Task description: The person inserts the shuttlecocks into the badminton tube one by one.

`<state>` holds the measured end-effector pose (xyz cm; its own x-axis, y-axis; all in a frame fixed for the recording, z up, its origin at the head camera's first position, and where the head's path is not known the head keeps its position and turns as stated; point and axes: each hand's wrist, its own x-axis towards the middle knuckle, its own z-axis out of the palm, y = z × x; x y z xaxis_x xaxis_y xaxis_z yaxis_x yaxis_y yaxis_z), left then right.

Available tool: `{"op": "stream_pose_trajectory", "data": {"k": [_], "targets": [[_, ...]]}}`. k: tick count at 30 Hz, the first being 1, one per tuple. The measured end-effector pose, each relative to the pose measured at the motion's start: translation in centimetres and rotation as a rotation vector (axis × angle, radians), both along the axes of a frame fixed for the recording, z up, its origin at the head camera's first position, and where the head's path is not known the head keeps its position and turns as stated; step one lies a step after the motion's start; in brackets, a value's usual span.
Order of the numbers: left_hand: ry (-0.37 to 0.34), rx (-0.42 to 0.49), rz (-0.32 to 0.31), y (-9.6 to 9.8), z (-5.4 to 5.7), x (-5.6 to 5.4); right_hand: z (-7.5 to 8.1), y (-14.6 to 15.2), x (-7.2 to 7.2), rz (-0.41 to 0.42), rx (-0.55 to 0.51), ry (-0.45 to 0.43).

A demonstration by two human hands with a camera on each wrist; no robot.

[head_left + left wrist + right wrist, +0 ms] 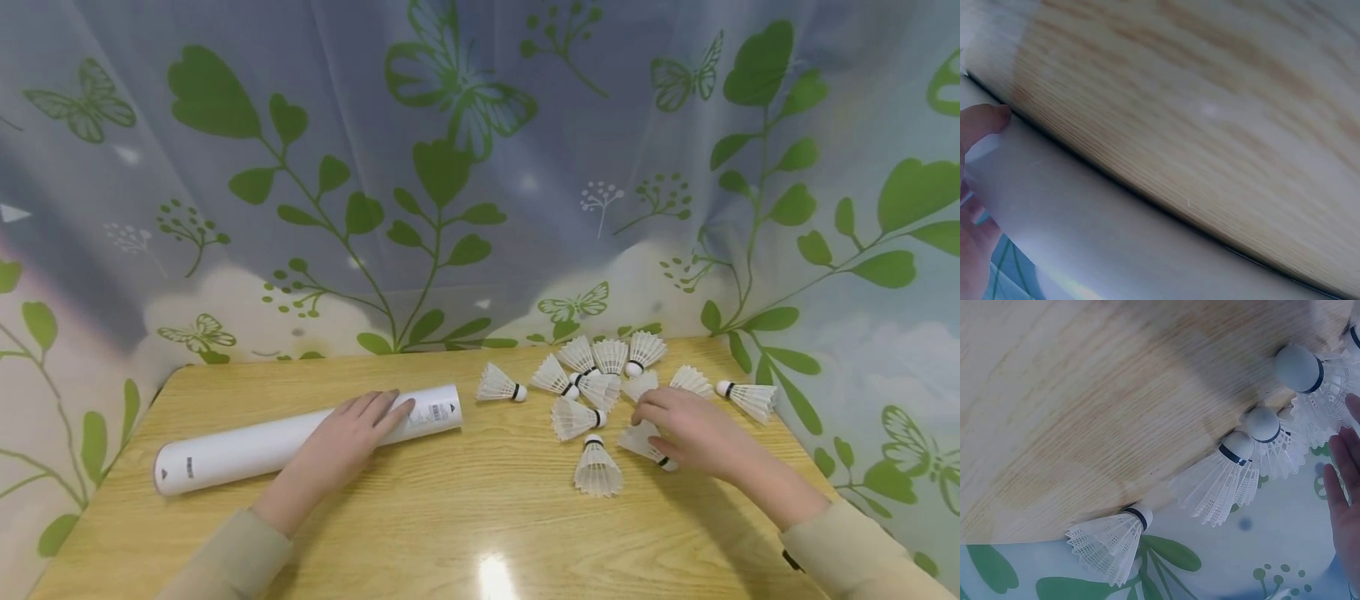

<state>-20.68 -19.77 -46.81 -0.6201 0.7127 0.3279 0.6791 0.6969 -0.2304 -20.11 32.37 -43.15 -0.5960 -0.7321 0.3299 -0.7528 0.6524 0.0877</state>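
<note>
Forearms (780, 493) apart, right fingers (658, 398) bent

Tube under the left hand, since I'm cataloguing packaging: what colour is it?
The tube is white with dark markings, clearest in the head view.

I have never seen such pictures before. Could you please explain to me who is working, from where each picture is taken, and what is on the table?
No machine is working here: the grip is simply a person's two bare hands. The wide picture comes from a camera worn on the head, looking forward and down. The two close ones come from cameras worn on the wrists, one for each hand.

On the wooden table lie a long white tube and, toward the right, a loose group of white shuttlecocks. The left hand holds the tube, thumb on one side, fingers over the other. The right hand is at the feathers of one shuttlecock; I cannot tell whether it grips it firmly. Behind hangs a leaf-patterned cloth.
</note>
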Motion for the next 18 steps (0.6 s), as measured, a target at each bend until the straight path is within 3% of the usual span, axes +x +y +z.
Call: {"op": "stream_pose_trajectory", "data": {"k": [7, 12, 18], "targets": [[-0.039, -0.004, 0.01, -0.1, 0.2, -0.1, 0.6, -0.1, -0.5, -0.016, -0.045, -0.134], [-0.049, 0.005, 0.007, -0.1, 0.2, -0.1, 1.1, 0.0, -0.9, -0.08, -0.07, -0.267], [-0.04, 0.011, -0.002, 0.0, 0.1, -0.1, 1.5, 0.4, -1.6, -0.138, -0.093, -0.352]]}}
